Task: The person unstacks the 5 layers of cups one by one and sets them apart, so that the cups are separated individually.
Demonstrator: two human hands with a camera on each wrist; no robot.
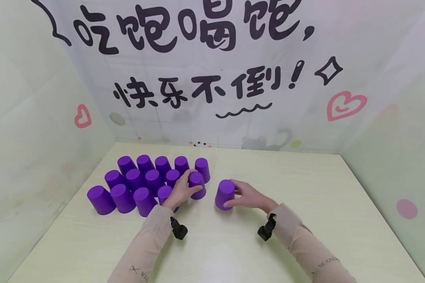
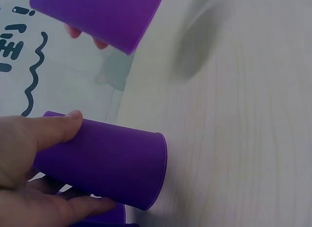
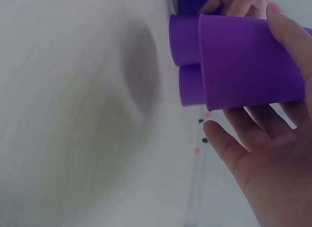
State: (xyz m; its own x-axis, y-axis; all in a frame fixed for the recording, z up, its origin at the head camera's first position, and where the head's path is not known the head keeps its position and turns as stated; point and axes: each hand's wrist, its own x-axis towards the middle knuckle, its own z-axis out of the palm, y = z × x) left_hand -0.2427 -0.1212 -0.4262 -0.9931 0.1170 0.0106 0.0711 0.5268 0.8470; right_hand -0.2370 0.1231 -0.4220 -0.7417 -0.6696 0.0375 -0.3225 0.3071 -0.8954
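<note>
My left hand (image 1: pixel 180 192) grips an upside-down purple cup (image 1: pixel 197 186) at the right end of the middle row, thumb on its near side. In the left wrist view that cup (image 2: pixel 105 163) has its rim close to the tabletop; I cannot tell whether it touches. To its right, my right hand (image 1: pixel 248 196) holds another upside-down purple cup (image 1: pixel 225 195) between thumb and fingers. The right wrist view shows this cup (image 3: pixel 248 63) raised off the table, its shadow lying apart from the rim.
Several more upside-down purple cups (image 1: pixel 122 199) stand in three rows on the left of the pale wooden table (image 1: pixel 304 184). A printed cloth wall (image 1: pixel 198 129) rises behind the table, with side walls left and right. Each wrist wears a small black camera (image 1: pixel 178 228).
</note>
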